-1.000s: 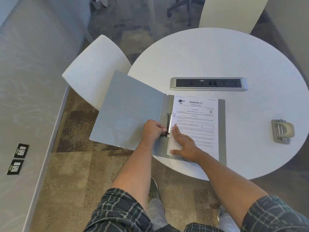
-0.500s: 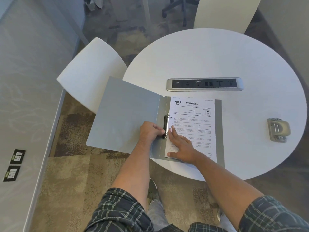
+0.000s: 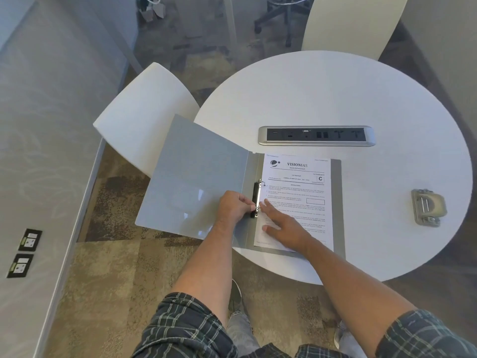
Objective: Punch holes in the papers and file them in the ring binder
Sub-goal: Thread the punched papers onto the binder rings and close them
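A grey ring binder (image 3: 196, 182) lies open on the near left part of the round white table (image 3: 335, 99), its left cover hanging past the table edge. Printed white papers (image 3: 296, 187) lie on the binder's right half, threaded on the metal ring mechanism (image 3: 256, 196) at the spine. My left hand (image 3: 233, 206) pinches the lower ring of that mechanism with its fingertips. My right hand (image 3: 282, 224) lies flat, fingers spread, pressing the papers down beside the rings. A metal hole punch (image 3: 427, 207) sits alone on the table to the right.
A silver power and socket strip (image 3: 316, 135) is set into the table just behind the binder. White chairs stand at the left (image 3: 144, 117) and at the far side (image 3: 351, 24). A wall with two sockets (image 3: 24, 251) runs along the left.
Both hands stay at the ring mechanism and on the papers. Only the camera view has shifted slightly; the binder, papers and punch have not moved.
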Tool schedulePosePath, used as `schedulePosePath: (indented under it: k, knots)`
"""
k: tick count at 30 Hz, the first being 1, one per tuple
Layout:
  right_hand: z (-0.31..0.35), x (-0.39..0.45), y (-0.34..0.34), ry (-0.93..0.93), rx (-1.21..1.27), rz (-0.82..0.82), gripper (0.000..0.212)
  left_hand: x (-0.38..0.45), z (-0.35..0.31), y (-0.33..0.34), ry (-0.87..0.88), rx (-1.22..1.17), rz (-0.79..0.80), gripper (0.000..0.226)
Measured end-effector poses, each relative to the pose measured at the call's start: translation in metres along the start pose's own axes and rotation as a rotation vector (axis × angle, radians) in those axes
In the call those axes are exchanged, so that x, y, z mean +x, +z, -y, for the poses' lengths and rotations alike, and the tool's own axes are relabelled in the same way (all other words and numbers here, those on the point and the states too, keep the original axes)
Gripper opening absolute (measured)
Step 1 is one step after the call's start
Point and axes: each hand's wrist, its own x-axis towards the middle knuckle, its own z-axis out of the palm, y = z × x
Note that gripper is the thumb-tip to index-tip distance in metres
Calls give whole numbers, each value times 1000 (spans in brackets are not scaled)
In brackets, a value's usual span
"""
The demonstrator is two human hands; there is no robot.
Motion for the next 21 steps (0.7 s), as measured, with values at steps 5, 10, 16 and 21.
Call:
schedulePosePath:
  k: [5, 10, 16, 21]
  knots:
    - [-8, -17, -16, 157, -78, -425, 60, -12, -2, 13, -45, -33, 8, 9]
    - [-27, -33, -35, 556, -333, -781, 75, -27, 1, 28, -66, -80, 12, 5]
    - [-21, -38, -45, 777, -325, -779, 87, -39, 0, 41, -101, -108, -3, 2]
    - [-20, -41, -53, 799, -295, -762, 88, -41, 2, 47, -120, -132, -24, 4]
